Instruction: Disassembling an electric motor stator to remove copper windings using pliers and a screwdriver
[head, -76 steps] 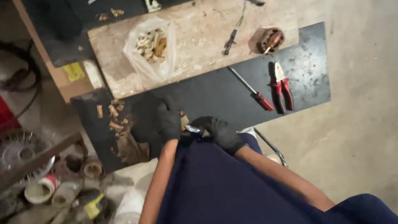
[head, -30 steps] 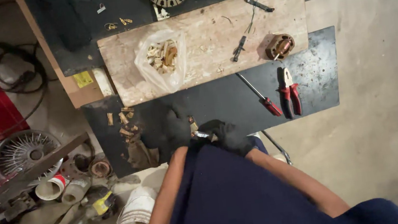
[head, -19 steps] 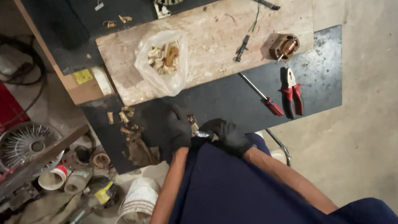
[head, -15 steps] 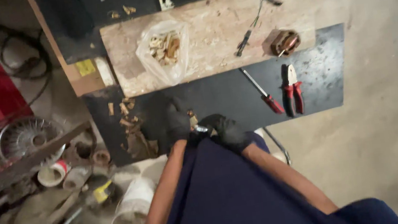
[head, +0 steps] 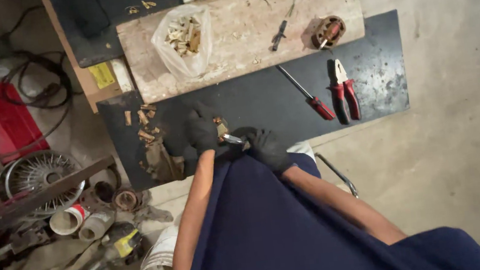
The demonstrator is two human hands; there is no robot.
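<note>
– Concrete floor (head: pixel 470 125) fills the right of the frame, with a black mat (head: pixel 367 76) and a wooden board (head: pixel 240 37) toward the top. What has changed?

– Little: both gloved hands stay together at centre, and the view has shifted slightly.

– And the hands?

– The left hand (head: pixel 202 132) is curled round a small brownish piece (head: pixel 219 125); the right hand (head: pixel 267 146) is closed on a small metal tool (head: pixel 232 139) touching it. Red pliers (head: pixel 342 89) and a screwdriver (head: pixel 306 91) lie untouched at upper right.
</note>
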